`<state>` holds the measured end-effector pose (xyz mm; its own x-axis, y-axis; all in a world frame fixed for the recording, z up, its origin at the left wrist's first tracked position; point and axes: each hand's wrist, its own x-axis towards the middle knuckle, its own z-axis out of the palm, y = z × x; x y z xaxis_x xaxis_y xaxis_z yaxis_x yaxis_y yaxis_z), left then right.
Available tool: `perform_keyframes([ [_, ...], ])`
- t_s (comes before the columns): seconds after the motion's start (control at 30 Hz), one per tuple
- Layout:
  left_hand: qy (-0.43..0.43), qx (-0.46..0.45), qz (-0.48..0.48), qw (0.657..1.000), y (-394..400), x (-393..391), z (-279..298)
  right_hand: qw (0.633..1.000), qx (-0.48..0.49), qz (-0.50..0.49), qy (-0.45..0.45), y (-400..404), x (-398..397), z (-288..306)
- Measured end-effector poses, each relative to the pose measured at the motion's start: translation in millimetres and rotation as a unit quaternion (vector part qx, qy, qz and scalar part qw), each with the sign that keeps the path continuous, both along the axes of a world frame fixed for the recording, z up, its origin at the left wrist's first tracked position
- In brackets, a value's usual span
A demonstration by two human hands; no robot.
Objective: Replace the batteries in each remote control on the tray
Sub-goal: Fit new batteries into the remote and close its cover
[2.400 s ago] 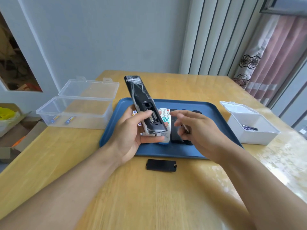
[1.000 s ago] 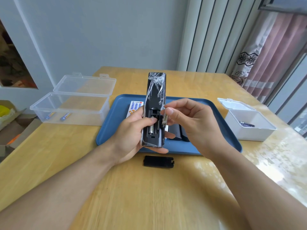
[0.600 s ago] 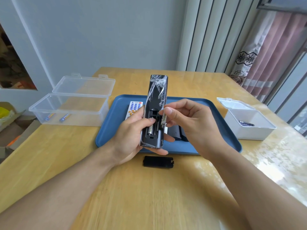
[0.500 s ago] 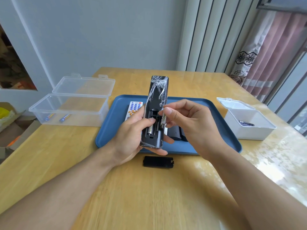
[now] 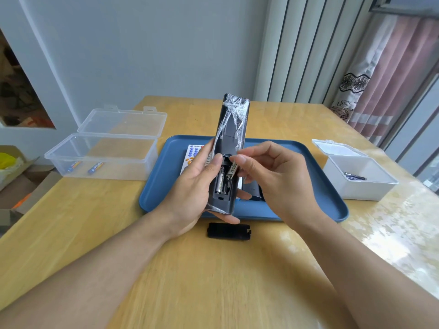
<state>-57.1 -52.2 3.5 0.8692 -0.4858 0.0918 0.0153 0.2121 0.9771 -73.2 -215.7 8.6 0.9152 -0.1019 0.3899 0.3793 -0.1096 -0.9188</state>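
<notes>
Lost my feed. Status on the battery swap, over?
Left hand holds black remote, compartment open. Right hand pinches battery, half seated. Nothing blocking.

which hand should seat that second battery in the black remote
Right. The right hand already pinches the battery, tilted over the open slot beside the one already in place. The left hand grips the black remote and is better kept steadying it.
</notes>
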Motion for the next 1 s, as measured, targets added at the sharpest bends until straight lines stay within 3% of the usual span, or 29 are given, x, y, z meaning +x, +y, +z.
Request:
perform_keyframes([
  [0.27, -0.021, -0.008, 0.008, 1.000, 0.4, 4.0, -5.9, 0.994, -0.103, -0.030, -0.031, 1.4, 0.9, -7.3],
  [0.43, -0.043, -0.016, 0.039, 0.998, -0.6, 8.8, -13.4, 0.960, -0.253, -0.073, -0.099, -1.0, 5.1, -12.6],
  [0.53, -0.059, -0.021, 0.066, 0.996, -0.5, 9.0, -12.9, 0.916, -0.356, -0.109, -0.146, 0.5, 2.7, -8.1],
  [0.67, -0.041, -0.040, 0.090, 0.994, 0.8, 13.9, -17.5, 0.827, -0.499, -0.151, -0.210, 3.6, 0.3, -4.0],
  [0.8, -0.050, -0.028, 0.112, 0.992, 4.2, 17.8, -21.7, 0.757, -0.595, -0.154, -0.224, 7.8, -2.0, -6.0],
  [0.9, -0.066, -0.010, 0.132, 0.989, 4.8, 18.9, -19.8, 0.731, -0.623, -0.161, -0.225, 10.4, -4.0, -9.1],
  [1.0, -0.051, -0.016, 0.148, 0.988, 5.1, 23.9, -15.6, 0.755, -0.601, -0.155, -0.210, 15.2, -3.3, -16.5],
])
